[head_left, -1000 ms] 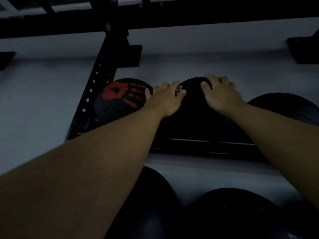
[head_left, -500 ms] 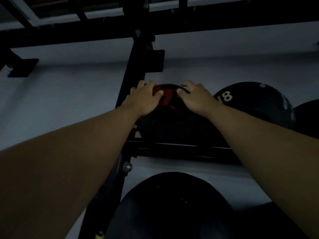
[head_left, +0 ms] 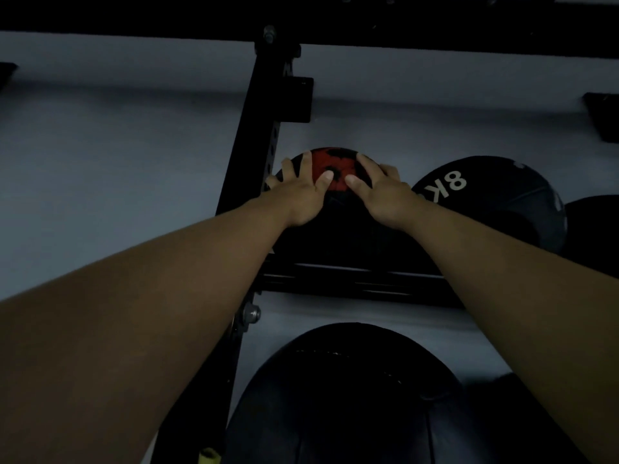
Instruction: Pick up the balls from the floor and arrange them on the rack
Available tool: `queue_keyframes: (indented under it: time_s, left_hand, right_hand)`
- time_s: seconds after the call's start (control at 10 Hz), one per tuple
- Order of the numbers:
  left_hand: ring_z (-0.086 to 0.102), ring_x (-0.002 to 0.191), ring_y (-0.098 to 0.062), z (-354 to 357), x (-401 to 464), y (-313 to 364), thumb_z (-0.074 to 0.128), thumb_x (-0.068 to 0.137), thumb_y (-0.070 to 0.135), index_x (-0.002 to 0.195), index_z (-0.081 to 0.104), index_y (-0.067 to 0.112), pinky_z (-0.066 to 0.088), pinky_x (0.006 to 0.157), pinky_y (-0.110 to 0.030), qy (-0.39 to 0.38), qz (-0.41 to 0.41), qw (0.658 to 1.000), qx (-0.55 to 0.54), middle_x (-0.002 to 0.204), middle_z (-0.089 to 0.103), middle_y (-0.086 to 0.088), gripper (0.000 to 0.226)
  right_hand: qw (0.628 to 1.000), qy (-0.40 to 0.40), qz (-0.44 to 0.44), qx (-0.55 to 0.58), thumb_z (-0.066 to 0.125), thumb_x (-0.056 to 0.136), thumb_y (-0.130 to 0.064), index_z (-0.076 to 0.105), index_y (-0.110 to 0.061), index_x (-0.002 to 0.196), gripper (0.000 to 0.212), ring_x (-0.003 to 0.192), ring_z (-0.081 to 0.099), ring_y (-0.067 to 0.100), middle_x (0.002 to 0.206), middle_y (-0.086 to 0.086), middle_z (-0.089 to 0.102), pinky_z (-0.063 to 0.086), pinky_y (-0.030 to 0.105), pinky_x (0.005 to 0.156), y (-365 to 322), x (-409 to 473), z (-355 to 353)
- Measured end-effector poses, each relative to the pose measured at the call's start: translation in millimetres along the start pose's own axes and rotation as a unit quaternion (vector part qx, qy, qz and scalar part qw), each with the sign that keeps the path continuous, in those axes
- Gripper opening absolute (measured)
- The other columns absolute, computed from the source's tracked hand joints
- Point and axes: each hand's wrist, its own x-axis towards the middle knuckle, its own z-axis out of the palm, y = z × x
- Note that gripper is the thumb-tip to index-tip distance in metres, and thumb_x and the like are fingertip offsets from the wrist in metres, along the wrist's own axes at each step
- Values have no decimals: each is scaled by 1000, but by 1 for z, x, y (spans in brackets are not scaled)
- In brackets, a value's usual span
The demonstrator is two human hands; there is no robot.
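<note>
A black ball with a red handprint mark (head_left: 335,169) sits at the left end of the black rack's shelf rail (head_left: 351,279), against the upright post (head_left: 254,162). My left hand (head_left: 298,192) lies flat on its left top and my right hand (head_left: 378,192) on its right top, fingers spread over the ball. To its right on the same shelf rests a black ball marked "8K" (head_left: 495,202). Another dark ball (head_left: 596,226) shows at the right edge.
On the lower shelf a large black ball (head_left: 351,396) sits just beneath my arms. A black crossbar (head_left: 435,31) runs along the top. A grey wall lies behind the rack, with black brackets (head_left: 603,118) at the right and far left.
A second ago both hands were on the middle ball; they moved left onto the red-marked ball. Since half a second ago they have slid slightly over its top.
</note>
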Motion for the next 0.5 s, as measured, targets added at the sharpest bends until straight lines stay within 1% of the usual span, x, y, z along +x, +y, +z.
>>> queue_keyframes:
  time_s: [0.1, 0.2, 0.3, 0.4, 0.5]
  left_hand:
    - [-8, 162, -46, -3, -5, 2, 13, 106, 67, 167, -19, 32, 7, 129, -62, -16, -3, 1000, 23, 178, -20, -10, 77]
    - [-5, 162, -46, -5, -21, 4, 20, 108, 64, 166, -23, 29, 12, 128, -62, -25, 13, 998, 60, 177, -22, -12, 80]
    - [-1, 162, -47, -3, -34, 0, 30, 107, 62, 166, -22, 28, 17, 127, -62, -21, 34, 995, 88, 177, -21, -15, 86]
    - [9, 162, -46, -3, -64, -3, 44, 105, 59, 168, -16, 29, 24, 125, -61, -42, 53, 990, 122, 177, -19, -15, 92]
    - [17, 160, -44, -5, -86, 5, 50, 105, 55, 169, -5, 29, 27, 127, -60, -81, 72, 986, 128, 179, -10, -14, 88]
  right_hand:
    - [1000, -13, 10, -5, 35, 106, -61, 4, -38, 168, 73, 161, 15, 39, 178, 11, 0, 15, 47, 132, -3, -5, -3]
    - [999, -31, 15, -31, 42, 106, -56, 4, -33, 169, 77, 161, 19, 38, 177, 14, 3, 18, 44, 131, -8, -20, -12]
    - [998, -45, 11, -35, 47, 106, -52, 9, -29, 169, 77, 161, 21, 34, 177, 14, 9, 19, 41, 131, -7, -32, -15]
    - [998, -50, -14, -28, 50, 107, -43, 32, -24, 165, 64, 156, 36, 27, 172, 10, 33, 27, 26, 122, -6, -57, -24]
    - [998, -60, 1, -32, 53, 106, -37, 50, -24, 155, 51, 141, 51, 23, 160, 8, 51, 34, 20, 103, -12, -74, -40]
